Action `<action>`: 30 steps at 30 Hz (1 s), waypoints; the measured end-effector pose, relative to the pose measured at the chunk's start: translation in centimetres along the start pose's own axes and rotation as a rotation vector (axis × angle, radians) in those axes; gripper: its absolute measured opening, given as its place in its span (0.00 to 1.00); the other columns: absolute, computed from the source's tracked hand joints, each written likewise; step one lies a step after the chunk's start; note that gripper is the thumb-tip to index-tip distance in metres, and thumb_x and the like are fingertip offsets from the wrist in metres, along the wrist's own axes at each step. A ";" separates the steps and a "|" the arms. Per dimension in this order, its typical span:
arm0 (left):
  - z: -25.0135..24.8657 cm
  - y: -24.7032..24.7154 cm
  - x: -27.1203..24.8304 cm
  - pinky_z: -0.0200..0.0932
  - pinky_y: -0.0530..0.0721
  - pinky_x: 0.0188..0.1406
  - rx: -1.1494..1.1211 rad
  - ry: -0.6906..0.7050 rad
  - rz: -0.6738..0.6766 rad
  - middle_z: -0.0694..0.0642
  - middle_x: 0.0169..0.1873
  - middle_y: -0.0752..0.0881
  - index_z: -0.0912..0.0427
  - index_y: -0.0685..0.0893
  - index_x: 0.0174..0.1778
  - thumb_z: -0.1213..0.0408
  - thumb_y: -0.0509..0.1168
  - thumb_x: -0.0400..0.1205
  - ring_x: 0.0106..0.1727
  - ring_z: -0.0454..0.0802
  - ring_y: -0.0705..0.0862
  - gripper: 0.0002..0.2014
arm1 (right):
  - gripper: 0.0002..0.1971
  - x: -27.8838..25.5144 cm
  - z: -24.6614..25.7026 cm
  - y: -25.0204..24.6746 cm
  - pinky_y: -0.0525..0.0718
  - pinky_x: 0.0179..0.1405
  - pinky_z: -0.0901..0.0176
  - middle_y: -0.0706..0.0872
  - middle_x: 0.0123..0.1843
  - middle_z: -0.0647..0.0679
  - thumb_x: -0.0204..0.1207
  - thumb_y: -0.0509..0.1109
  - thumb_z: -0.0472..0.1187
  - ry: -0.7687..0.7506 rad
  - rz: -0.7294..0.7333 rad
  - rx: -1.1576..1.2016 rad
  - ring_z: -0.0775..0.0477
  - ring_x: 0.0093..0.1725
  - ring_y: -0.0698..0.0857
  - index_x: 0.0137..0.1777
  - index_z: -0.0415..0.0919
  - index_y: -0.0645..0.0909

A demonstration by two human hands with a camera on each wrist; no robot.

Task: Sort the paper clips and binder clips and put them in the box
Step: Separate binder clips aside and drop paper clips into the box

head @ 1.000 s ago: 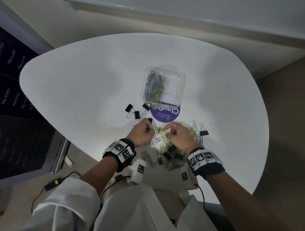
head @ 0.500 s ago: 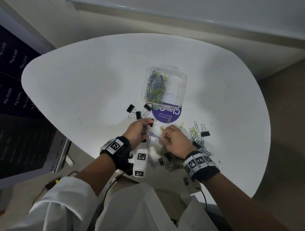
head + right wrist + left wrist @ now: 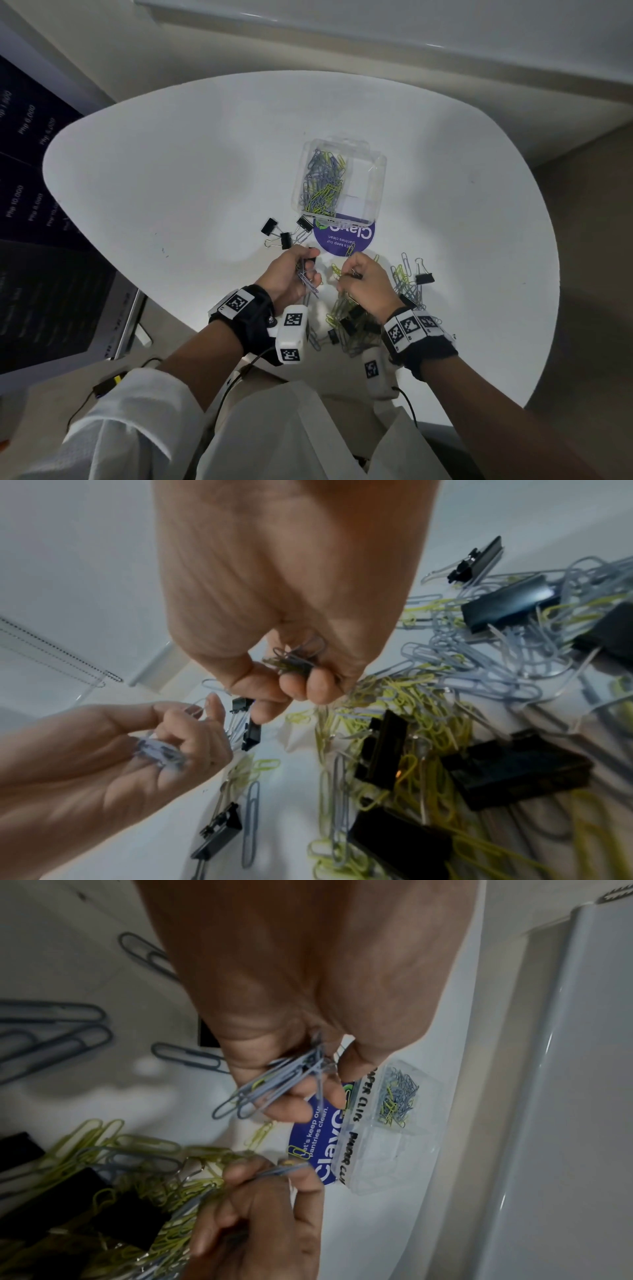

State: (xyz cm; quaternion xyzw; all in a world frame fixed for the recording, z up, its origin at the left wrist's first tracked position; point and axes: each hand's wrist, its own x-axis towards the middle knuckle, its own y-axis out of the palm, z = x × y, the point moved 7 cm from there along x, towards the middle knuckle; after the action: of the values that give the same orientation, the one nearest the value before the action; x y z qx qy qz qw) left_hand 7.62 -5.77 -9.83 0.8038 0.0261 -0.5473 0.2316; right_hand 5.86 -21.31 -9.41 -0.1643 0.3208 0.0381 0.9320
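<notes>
Both hands work above a white surface (image 3: pixel 171 178): the left hand (image 3: pixel 291 274) grips a bunch of grey paper clips (image 3: pixel 274 1088), the right hand (image 3: pixel 366 284) pinches more paper clips (image 3: pixel 294 658), apparently mixed colours. Loose binder clips (image 3: pixel 281 233) lie beside the clear box (image 3: pixel 376 192), whose left compartment holds paper clips.

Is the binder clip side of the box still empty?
Empty, as far as visible: the box holds paper clips in one compartment only; the other shows bare plastic.
</notes>
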 end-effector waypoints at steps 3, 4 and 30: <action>0.0 0.5 0.3 0.37 0.78 0.21 -0.020 0.023 0.013 0.56 0.30 0.73 0.65 0.78 0.43 0.71 0.55 0.84 0.22 0.47 0.69 0.08 | 0.09 -0.1 0.4 0.7 0.76 0.32 0.69 0.87 0.33 0.55 0.75 0.68 0.30 0.057 0.061 0.056 0.60 0.30 0.81 0.49 0.44 0.85; 0.2 0.6 0.3 0.37 0.78 0.21 -0.036 0.012 0.021 0.58 0.32 0.75 0.65 0.78 0.43 0.71 0.53 0.84 0.23 0.47 0.70 0.09 | 0.11 -0.1 0.3 0.9 0.72 0.27 0.72 0.84 0.28 0.60 0.76 0.65 0.29 0.098 0.071 0.099 0.62 0.26 0.78 0.47 0.44 0.86; -0.5 3.2 -0.4 0.49 0.77 0.38 2.021 0.747 -0.085 0.59 0.58 0.77 0.63 0.78 0.56 0.62 0.62 0.85 0.54 0.59 0.82 0.09 | 0.08 1.0 1.4 0.5 0.84 0.44 0.47 0.84 0.45 0.46 0.80 0.72 0.44 -0.200 -0.070 -0.548 0.45 0.43 0.82 0.45 0.39 0.81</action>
State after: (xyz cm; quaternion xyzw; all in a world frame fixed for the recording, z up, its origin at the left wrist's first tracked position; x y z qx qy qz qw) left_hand 8.86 -8.30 -8.23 0.7375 -0.3411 -0.0432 -0.5813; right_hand 7.41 -20.42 -9.12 -0.4165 0.1991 0.1072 0.8806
